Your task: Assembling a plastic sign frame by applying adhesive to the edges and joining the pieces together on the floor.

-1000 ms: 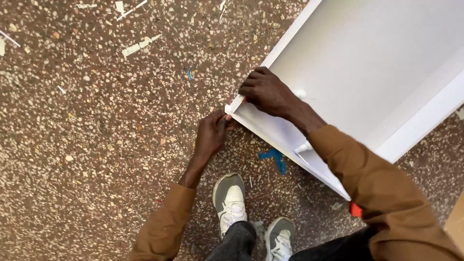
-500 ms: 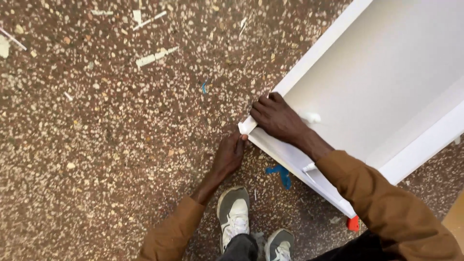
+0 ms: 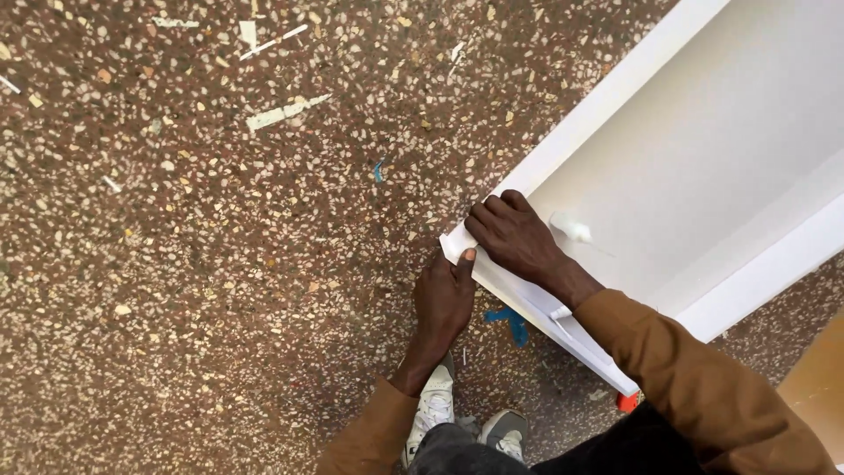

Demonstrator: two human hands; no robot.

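While both hands stay at the near corner of the white panel (image 3: 694,167), as they did 1 s ago, the view has drifted: that corner now sits lower and nearer the frame centre, and the floor scraps (image 3: 286,113) at 11 o'clock have slid down into view. Right hand (image 3: 517,237) lies flat on the panel's corner, fingers spread and pressing down, same as before. Left hand (image 3: 444,299) is just below it at 7 o'clock from the corner, thumb tip up against the panel edge, pinching a small white flap (image 3: 455,244) there; its other fingers are curled under and not readable. Panel lies on the speckled terrazzo floor (image 3: 176,290), running from centre out toward 2 o'clock, cut off by the top and right borders. Small white plastic piece (image 3: 571,230) rests on the panel at 3 o'clock of the right hand; kind unclear. Blue object (image 3: 512,321) under the panel edge is mostly hidden. Orange bit (image 3: 627,402) at 5 o'clock is partly covered by the sleeve. Shoes (image 3: 432,413) show at 6 o'clock.
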